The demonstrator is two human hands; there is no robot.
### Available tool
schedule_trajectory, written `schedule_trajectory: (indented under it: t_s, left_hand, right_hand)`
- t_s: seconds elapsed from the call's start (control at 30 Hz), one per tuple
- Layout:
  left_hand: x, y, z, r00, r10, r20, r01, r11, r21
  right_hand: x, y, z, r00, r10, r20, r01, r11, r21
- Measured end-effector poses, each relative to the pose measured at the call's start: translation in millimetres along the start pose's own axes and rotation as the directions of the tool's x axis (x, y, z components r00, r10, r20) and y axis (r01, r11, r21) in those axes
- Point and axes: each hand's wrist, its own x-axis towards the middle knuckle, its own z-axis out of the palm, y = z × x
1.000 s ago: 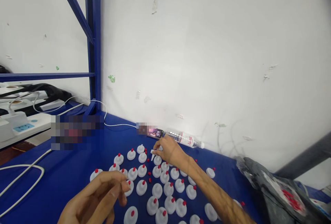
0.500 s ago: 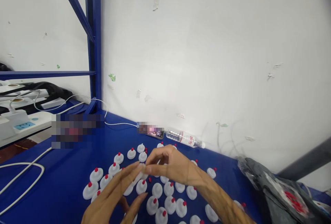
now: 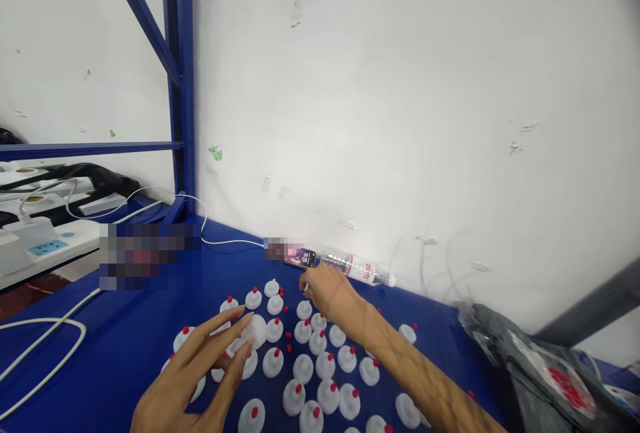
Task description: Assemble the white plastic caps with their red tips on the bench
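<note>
My left hand (image 3: 197,369) holds a white round plastic lid (image 3: 257,331) between thumb and fingertips, above other lids on the blue table. Its smooth round side faces away from the palm. Farther off, my right hand (image 3: 330,289) has its fingers curled down at the back of the group, at a lid partly hidden beneath them. What the fingertips pinch there is hidden. Around both hands lie several white domed lids, most with a red tip, such as this lid (image 3: 273,362). A few loose red tips (image 3: 289,342) lie between them.
Along the wall lie a phone (image 3: 303,257) on a white cable and a clear plastic bottle (image 3: 363,270). A dark grey bag (image 3: 520,359) sits at the right. On the left are a white power strip (image 3: 65,236) and a blue metal post (image 3: 184,86).
My hands have moved apart. The left went left and back toward me, holding the lid; the right moved away to the back of the group, near the bottle.
</note>
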Motion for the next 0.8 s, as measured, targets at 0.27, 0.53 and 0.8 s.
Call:
schedule_trajectory:
  t_s: [0.27,0.53,0.8]
  left_hand:
    - [5,-14,-2.6,0.947,-0.259,0.191,0.285,0.950,-0.127]
    - [16,-10,2.8,0.924,-0.270,0.272,0.366,0.830,-0.421]
    - [7,10,5.5,0.966,-0.176,0.192,0.220,0.946,-0.240]
  right_hand:
    - [17,-3,11,0.992,0.018,0.124,0.002,0.986,-0.164]
    - [15,3,12,0.996,0.048,0.081,-0.047,0.999,-0.021]
    - [-42,-14,-29,0.995,-0.061,-0.079,0.095,0.825,0.558]
